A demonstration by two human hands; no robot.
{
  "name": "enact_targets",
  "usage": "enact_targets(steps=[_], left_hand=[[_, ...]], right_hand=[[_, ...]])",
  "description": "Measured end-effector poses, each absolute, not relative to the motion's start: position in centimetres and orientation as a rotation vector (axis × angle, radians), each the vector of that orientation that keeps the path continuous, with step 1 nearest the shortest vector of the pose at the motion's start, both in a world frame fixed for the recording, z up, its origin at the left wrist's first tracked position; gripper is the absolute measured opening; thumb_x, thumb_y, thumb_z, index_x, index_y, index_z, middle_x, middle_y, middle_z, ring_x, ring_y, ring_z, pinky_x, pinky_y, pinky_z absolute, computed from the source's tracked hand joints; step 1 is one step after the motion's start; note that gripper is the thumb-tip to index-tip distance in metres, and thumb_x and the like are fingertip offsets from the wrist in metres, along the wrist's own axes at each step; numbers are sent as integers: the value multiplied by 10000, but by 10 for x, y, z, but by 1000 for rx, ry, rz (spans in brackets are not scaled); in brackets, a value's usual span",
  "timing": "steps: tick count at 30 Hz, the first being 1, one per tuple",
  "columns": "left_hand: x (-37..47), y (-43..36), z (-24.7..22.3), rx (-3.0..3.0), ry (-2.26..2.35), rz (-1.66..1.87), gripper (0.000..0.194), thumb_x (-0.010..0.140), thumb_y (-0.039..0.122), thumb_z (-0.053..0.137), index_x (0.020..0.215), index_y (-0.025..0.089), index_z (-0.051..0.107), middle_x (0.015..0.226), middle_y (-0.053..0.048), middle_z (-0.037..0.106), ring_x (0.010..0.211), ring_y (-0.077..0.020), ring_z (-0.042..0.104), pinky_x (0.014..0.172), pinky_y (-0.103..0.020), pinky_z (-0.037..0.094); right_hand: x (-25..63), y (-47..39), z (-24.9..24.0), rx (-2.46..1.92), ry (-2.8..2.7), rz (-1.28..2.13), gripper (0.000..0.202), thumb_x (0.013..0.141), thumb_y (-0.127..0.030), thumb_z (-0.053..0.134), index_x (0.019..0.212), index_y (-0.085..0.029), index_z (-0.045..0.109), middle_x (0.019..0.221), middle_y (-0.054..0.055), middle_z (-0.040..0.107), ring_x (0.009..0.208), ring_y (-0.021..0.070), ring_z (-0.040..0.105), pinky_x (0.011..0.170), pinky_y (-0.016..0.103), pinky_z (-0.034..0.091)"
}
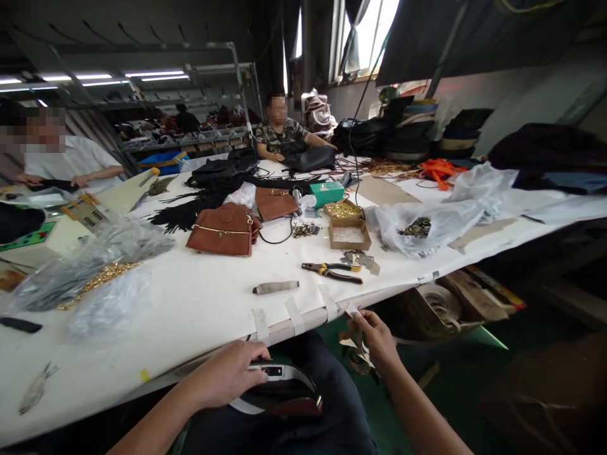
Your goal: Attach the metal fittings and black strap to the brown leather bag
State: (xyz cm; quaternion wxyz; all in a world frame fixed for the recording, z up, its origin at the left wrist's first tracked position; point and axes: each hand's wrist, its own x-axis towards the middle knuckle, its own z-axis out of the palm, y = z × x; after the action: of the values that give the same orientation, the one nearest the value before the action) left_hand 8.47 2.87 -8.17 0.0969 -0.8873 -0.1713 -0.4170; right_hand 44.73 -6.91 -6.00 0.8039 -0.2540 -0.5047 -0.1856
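Observation:
My left hand (231,374) is closed on a looped strap (303,378), pale on one face, with a dark slotted piece by my thumb and a dark red part lower down. The loop rests over my lap, below the table's front edge. At that edge, my right hand (377,338) pinches the end of a pale tape strip (352,310). Left of it, more tape strips (294,315) hang over the edge. Pliers with black and yellow handles (332,272) and a wrapped grey tool (275,287) lie on the white table (199,303).
Brown leather bags (222,230), a small open box (349,235) and plastic bags (427,221) stand farther back. Gold chain (102,281) lies at the left. Two people work across the table. A box with rolls (439,303) sits below the edge at right.

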Motion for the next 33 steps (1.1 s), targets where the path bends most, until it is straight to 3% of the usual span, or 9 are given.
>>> enact_targets(steps=[6, 9, 12, 15, 17, 20, 23, 27, 33], left_hand=[[85, 21, -76, -2773, -424, -1281, 409, 753, 528, 570, 1104, 326, 632, 1065, 95, 668, 860, 58, 534, 740, -46, 309], [89, 12, -70, -2904, -355, -1185, 521, 757, 524, 581, 1271, 444, 547, 1137, 118, 669, 892, 55, 588, 784, -37, 395], [95, 8, -63, -2931, -232, -1095, 541, 772, 430, 584, 1300, 533, 528, 1276, 179, 632, 1107, 67, 615, 951, 6, 401], [100, 14, -59, -2934, -208, -1003, 421, 782, 412, 552, 1190, 439, 653, 1222, 164, 657, 1114, 66, 597, 935, 9, 376], [102, 21, -57, -2933, -247, -979, 412, 777, 440, 543, 1164, 390, 675, 1138, 132, 680, 993, 68, 582, 842, -13, 366], [106, 30, -56, -2913, -268, -1012, 422, 768, 451, 545, 1165, 386, 672, 1125, 127, 682, 930, 76, 554, 793, -25, 341], [107, 33, -53, -2903, -244, -1029, 418, 766, 434, 538, 1159, 382, 670, 1141, 127, 680, 966, 74, 555, 829, -24, 341], [109, 36, -48, -2866, -208, -1017, 445, 745, 432, 560, 1177, 385, 655, 1177, 128, 674, 1000, 66, 565, 859, -24, 346], [109, 50, -43, -2813, -167, -986, 525, 706, 320, 516, 1211, 403, 631, 1181, 139, 675, 961, 72, 565, 841, -18, 359]], right_hand=[[454, -73, -55, -486, -1146, -254, 795, 569, -657, 827, 1068, -115, 526, 865, -1, 531, 669, 38, 448, 635, 186, 381], [459, -83, -53, -627, -1191, -284, 704, 644, -651, 805, 1024, -88, 617, 775, -3, 503, 648, 37, 405, 604, 185, 319], [463, -91, -50, -796, -1241, -357, 673, 749, -710, 697, 1018, -94, 685, 835, 34, 607, 730, 73, 501, 678, 191, 382], [462, -95, -47, -889, -1238, -467, 691, 778, -727, 639, 1076, -108, 714, 1004, 69, 682, 829, 107, 580, 763, 199, 436], [460, -96, -47, -920, -1187, -516, 697, 760, -723, 645, 1054, -95, 713, 906, 71, 673, 742, 100, 555, 691, 204, 413], [457, -97, -49, -985, -1082, -611, 683, 746, -747, 645, 979, -109, 711, 783, 47, 633, 661, 86, 501, 626, 211, 365], [456, -98, -53, -1065, -1013, -732, 674, 745, -777, 636, 920, -131, 715, 809, 33, 650, 718, 96, 532, 667, 216, 379], [451, -103, -56, -1036, -1077, -726, 630, 781, -722, 639, 1095, -184, 732, 981, 8, 697, 876, 119, 617, 779, 201, 422], [431, -112, -72, -1085, -1004, -847, 597, 830, -733, 568, 1010, -183, 716, 836, 8, 649, 746, 100, 549, 687, 206, 389]])
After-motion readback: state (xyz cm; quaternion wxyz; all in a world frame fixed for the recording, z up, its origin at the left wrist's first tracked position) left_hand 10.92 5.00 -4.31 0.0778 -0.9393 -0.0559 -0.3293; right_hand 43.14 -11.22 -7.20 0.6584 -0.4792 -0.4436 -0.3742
